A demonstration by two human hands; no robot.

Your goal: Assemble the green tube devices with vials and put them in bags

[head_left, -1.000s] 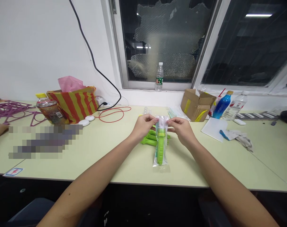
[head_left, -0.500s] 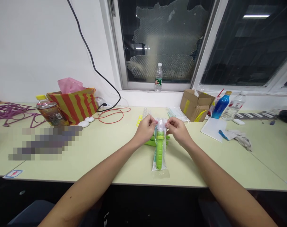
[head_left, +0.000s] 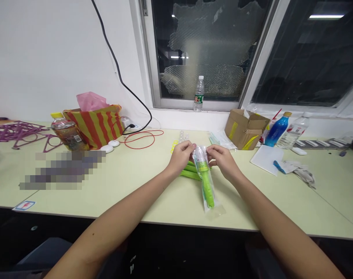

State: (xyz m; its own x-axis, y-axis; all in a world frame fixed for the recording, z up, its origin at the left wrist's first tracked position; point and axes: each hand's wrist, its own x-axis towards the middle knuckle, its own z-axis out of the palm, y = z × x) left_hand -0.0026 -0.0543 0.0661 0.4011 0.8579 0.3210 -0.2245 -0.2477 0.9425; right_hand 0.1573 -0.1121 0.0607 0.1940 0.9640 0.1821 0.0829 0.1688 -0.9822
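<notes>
Pinching at the centre of the frame: left hand (head_left: 180, 155) and right hand (head_left: 222, 156) each have thumb and fingertips closed together on the upper edge of a clear bag (head_left: 217, 208), one to each side. Inside it, one green handle (head_left: 206, 185) with a clear top, tilted, lower end toward the lower right; whether the bag touches the table (head_left: 127, 174) cannot be told. Step in hand, as I judge it: working the bag's upper edge. Best done with light fingertip pinches on film only, pull matched left and right, edge level, handle's weight kept low, bag clear of the pile behind. Counts: bagged handle, one; loose green pieces (head_left: 191, 175) just behind, at least two, partly hidden by hand and bag; clear pieces (head_left: 181, 136) beyond the left hand, at least two; yellow rings (head_left: 174, 146), several, too small to number. Bottles, four: sill bottle (head_left: 199, 99) upper centre, amber bottle (head_left: 71, 136) at left, blue bottle (head_left: 277, 130) and white-capped bottle (head_left: 292, 135) at right. Cardboard box (head_left: 243, 133), one, right of centre. White discs (head_left: 114, 143), two, left of centre. Purple pieces (head_left: 25, 135), far left, too tangled to count.
</notes>
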